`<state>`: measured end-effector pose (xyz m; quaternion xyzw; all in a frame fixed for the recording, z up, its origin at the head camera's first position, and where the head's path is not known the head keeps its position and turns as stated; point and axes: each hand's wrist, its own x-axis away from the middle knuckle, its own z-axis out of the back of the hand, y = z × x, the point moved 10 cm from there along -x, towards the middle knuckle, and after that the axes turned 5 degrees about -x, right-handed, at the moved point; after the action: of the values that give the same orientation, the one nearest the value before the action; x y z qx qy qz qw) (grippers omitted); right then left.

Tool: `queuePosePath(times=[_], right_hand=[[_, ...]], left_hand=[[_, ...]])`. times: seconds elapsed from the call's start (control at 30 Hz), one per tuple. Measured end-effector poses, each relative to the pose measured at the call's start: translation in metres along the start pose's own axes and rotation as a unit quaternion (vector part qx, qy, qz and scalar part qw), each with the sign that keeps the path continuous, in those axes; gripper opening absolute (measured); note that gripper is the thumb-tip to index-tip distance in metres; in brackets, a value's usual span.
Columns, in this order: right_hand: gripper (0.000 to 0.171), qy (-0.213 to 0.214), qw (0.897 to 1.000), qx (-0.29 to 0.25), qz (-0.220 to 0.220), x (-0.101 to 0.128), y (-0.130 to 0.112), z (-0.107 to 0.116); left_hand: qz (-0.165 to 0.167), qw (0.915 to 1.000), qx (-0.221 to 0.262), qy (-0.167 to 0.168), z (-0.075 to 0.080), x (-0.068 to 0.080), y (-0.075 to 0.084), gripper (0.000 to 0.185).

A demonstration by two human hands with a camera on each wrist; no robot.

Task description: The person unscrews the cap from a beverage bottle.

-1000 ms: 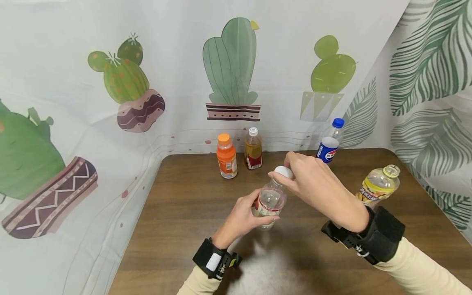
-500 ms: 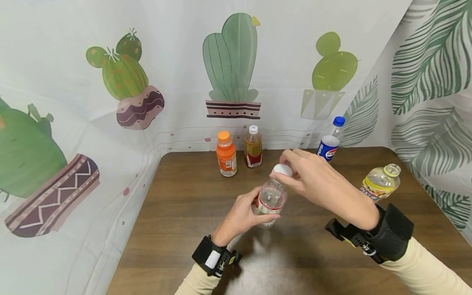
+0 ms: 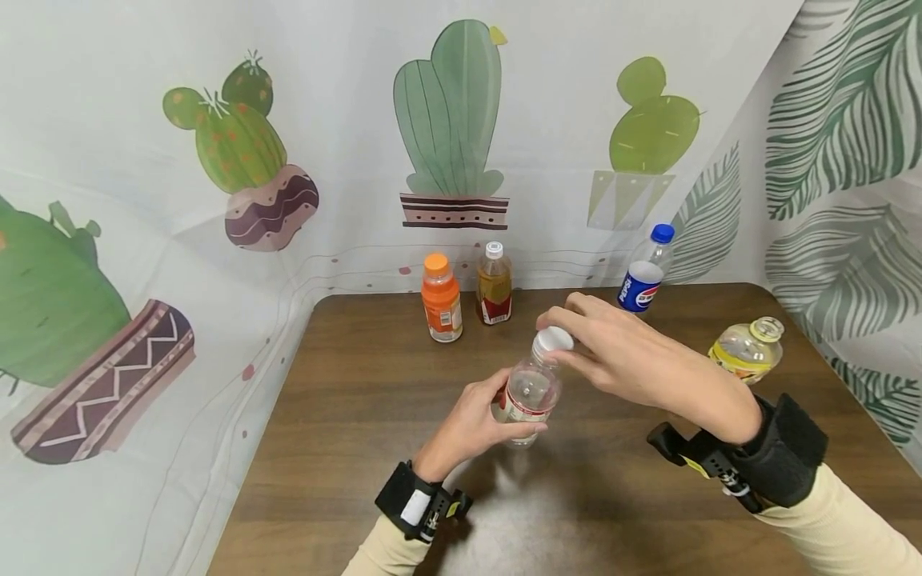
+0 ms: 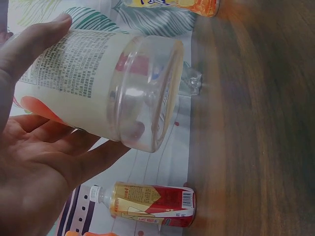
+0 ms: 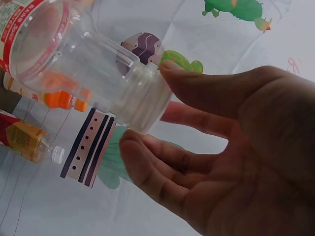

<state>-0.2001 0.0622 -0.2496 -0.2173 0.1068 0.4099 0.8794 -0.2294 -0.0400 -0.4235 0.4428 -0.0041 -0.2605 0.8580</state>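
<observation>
A clear plastic bottle [image 3: 531, 387] with a red-and-cream label is held slightly tilted above the table. My left hand [image 3: 471, 420] wraps around its label, thumb on the near side; in the left wrist view the bare bottle base [image 4: 147, 93] sticks out past the fingers. At the top, my right hand [image 3: 612, 344] has thumb and bent fingers on opposite sides of the white cap [image 3: 553, 340]. The right wrist view shows the thumb tip on the rim of the cap [image 5: 155, 101], with a fingertip at its opposite edge. The cap sits on the bottle's neck.
At the back of the wooden table [image 3: 346, 448] stand an orange-capped bottle [image 3: 442, 300] and a white-capped bottle of amber drink [image 3: 495, 284]. A blue-capped Pepsi bottle [image 3: 644, 272] is farther right. An uncapped yellow-labelled bottle [image 3: 749, 352] stands beyond the right forearm. A cactus-print cloth [image 3: 346, 160] hangs behind.
My right hand has turned around the cap, its wrist swinging to the right, and more of the cap and neck shows. The left hand keeps its hold on the bottle.
</observation>
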Motion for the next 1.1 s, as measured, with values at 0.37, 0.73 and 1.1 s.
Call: queuePosePath(times=[0.37, 0.73, 1.1], right_hand=[[0.042, 0.001, 0.998, 0.021, -0.052, 0.006, 0.008, 0.003], [0.041, 0.029, 0.986, 0.063, -0.152, -0.002, 0.006, 0.01], [0.034, 0.038, 0.985, 0.051, -0.159, -0.004, 0.007, 0.011]], left_hand=[[-0.016, 0.9997, 0.002, 0.019, 0.0, -0.002, 0.0, 0.065], [-0.02, 0.9991, -0.013, 0.036, 0.009, -0.005, 0.007, 0.062], [-0.033, 0.9985, -0.024, 0.037, 0.009, -0.007, 0.013, 0.064]])
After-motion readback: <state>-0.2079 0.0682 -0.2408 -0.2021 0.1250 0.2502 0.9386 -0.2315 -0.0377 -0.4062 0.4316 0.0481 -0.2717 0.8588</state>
